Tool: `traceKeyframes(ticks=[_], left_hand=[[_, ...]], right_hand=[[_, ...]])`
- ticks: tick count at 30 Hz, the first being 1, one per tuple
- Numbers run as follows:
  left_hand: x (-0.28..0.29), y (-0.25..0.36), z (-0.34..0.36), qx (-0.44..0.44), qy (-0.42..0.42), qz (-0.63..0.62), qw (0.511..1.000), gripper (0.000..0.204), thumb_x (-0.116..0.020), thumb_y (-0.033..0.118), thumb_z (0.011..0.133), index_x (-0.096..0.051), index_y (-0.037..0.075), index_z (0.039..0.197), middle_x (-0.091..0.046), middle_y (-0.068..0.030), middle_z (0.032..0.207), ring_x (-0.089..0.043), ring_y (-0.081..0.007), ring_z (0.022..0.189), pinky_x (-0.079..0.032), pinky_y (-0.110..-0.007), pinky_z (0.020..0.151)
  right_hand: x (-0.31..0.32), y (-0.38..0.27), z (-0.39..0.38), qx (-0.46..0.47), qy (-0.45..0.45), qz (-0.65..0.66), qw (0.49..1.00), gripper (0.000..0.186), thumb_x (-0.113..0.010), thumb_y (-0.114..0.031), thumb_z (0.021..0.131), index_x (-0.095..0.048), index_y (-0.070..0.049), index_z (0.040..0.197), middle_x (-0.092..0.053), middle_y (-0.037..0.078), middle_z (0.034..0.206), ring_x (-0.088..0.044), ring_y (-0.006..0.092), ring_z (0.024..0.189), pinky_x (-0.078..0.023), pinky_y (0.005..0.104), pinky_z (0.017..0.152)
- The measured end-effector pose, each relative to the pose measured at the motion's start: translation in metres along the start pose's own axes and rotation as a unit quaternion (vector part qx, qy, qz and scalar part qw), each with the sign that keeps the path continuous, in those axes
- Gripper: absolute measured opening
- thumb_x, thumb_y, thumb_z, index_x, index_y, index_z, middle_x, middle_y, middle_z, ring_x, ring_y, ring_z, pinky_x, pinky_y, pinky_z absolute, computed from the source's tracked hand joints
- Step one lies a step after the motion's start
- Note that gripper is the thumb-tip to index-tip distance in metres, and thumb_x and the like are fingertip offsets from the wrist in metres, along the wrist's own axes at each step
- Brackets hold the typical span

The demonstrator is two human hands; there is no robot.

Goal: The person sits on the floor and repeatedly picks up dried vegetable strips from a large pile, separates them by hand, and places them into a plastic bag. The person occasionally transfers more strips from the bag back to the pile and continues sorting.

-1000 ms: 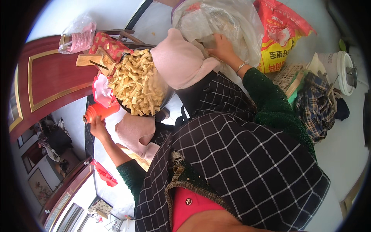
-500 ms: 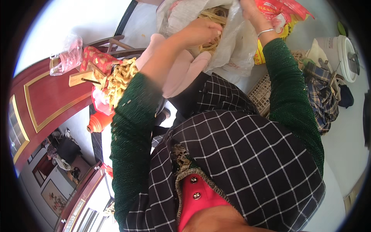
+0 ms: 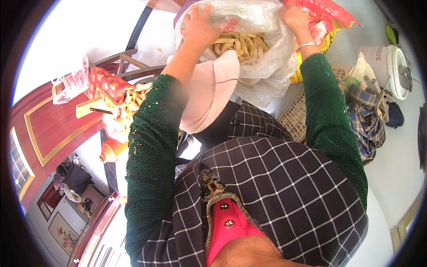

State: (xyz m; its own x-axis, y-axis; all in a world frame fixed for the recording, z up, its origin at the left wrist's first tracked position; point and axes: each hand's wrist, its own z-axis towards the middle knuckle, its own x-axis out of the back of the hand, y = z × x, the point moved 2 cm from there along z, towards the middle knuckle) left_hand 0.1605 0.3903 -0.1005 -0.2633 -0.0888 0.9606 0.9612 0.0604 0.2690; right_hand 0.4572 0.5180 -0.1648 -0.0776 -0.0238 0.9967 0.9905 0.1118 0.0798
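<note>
A translucent white plastic bag stands with its mouth open at the top of the view. Inside it lie dried yellowish-brown strips. My left hand rests on the left side of the bag's mouth, its fingers spread against the plastic and no strips visible in it. On the opposite side, my right hand has its fingers closed on the bag's rim; the fingertips are partly hidden. Below my left hand is a pale pink soft fabric piece, which partly covers the bag's near left side.
At the upper right is a red and yellow printed bag. A beige plastic crate, a white lidded bucket and plaid cloth lie along the right. Yellowish pieces are heaped at left, near an orange-red container.
My left hand has left the strips inside the bag and moved up and left to its side. The bag's mouth shows wider. My right hand stays at the rim.
</note>
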Motion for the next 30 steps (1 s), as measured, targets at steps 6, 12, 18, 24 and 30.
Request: traceKeyframes(ticks=[6, 12, 18, 24, 30], left_hand=[[-0.006, -0.007, 0.004, 0.084, -0.129, 0.045, 0.987, 0.092, -0.076, 0.048, 0.070, -0.030, 0.023, 0.145, -0.015, -0.0194, 0.152, -0.016, -0.0502, 0.136, -0.029, -0.070, 0.099], [-0.018, -0.004, 0.010, 0.100, -0.089, 0.054, 0.990, 0.103, -0.078, 0.054, 0.067, -0.023, 0.024, 0.148, -0.012, -0.0219, 0.152, -0.012, -0.0556, 0.135, -0.027, -0.073, 0.098], [-0.025, -0.016, 0.017, 0.104, -0.096, 0.033, 0.989, 0.100, -0.077, 0.051, 0.069, -0.023, 0.024, 0.149, -0.005, -0.0220, 0.154, -0.007, -0.0591, 0.134, -0.024, -0.077, 0.096], [-0.048, -0.049, 0.049, 0.110, -0.169, -0.024, 0.979, 0.054, -0.068, 0.034, 0.081, -0.054, 0.010, 0.128, -0.047, -0.0237, 0.130, -0.045, -0.0433, 0.122, -0.042, -0.052, 0.096], [-0.030, -0.068, 0.094, 0.202, -0.202, -0.541, 0.791, 0.046, -0.065, 0.033, 0.085, -0.063, 0.000, 0.116, -0.066, -0.0160, 0.106, -0.062, -0.0273, 0.101, -0.047, -0.039, 0.087]], right_hand=[[0.233, -0.056, -0.106, 0.042, 0.223, 0.223, 0.948, 0.028, -0.064, -0.020, 0.084, -0.064, -0.006, 0.108, -0.068, 0.012, 0.098, -0.065, 0.0234, 0.085, -0.051, 0.0361, 0.078], [0.231, -0.102, -0.133, 0.151, 0.164, 0.438, 0.871, 0.062, -0.080, -0.014, 0.071, -0.057, -0.015, 0.129, -0.060, 0.016, 0.122, -0.059, 0.0257, 0.108, -0.049, 0.0408, 0.090], [0.069, -0.125, -0.101, 0.141, 0.088, 0.073, 0.983, 0.066, -0.078, -0.020, 0.068, -0.051, -0.025, 0.128, -0.040, 0.019, 0.142, -0.045, 0.0414, 0.124, -0.046, 0.0476, 0.092], [0.008, -0.057, 0.023, -0.011, -0.013, 0.586, 0.810, 0.013, -0.058, -0.013, 0.087, -0.066, -0.011, 0.097, -0.064, 0.007, 0.080, -0.060, 0.0177, 0.070, -0.049, 0.0318, 0.066], [0.047, -0.035, 0.110, 0.093, -0.017, 0.746, 0.659, 0.014, -0.055, -0.012, 0.081, -0.066, -0.005, 0.088, -0.064, 0.003, 0.079, -0.058, 0.0146, 0.075, -0.047, 0.0267, 0.073]])
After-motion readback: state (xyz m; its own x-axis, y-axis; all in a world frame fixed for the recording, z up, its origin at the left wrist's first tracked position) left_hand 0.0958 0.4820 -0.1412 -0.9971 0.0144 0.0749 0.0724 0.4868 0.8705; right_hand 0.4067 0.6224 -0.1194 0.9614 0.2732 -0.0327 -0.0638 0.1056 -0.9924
